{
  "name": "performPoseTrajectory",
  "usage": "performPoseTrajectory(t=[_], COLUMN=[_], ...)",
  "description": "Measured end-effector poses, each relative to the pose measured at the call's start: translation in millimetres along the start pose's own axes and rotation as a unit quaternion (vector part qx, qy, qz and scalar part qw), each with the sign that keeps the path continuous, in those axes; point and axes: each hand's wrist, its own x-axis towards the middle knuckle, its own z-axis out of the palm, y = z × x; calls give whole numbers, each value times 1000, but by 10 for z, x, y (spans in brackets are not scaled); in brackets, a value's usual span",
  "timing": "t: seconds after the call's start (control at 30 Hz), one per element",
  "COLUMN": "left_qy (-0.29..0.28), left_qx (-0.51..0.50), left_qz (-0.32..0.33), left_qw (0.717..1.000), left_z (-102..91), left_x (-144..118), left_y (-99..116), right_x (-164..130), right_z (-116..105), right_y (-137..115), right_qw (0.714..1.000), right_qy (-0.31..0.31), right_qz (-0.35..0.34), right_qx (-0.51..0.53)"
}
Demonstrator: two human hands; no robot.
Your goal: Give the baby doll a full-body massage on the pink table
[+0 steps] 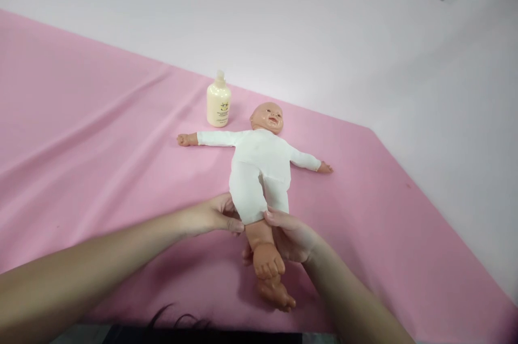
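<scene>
While the doll (pixel 261 163) lies face-up on the pink worktop (pixel 101 133), the left hand (pixel 212 214) and right hand (pixel 293 236) clasp its lower legs. This looks like leg handling; any next move calls for a gentle, even grip.

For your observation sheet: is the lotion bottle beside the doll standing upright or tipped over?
Upright. The lotion bottle stands on its base on the pink cloth, cap pointing up, near the doll's head.

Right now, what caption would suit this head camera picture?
Two hands, left hand and right hand, hold a doll by its legs on pink cloth, bottle beside.
</scene>
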Motion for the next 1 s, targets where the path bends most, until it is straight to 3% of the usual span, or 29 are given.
performPoseTrajectory(t=[0.47,0.77,1.0], left_qy=[-5,-26,-10], left_qx=[27,34,47], left_qz=[23,24,23], left_qw=[999,999,999], left_z=[-59,-29,-26], left_x=[20,27,24], left_y=[-97,-35,-58], right_x=[16,3,12], right_z=[-37,-6,-1], right_y=[25,-22,-26], right_qw=[1000,998,998], right_qy=[-10,-34,-24], right_qz=[-15,-16,-13], right_qx=[-23,-47,-51])
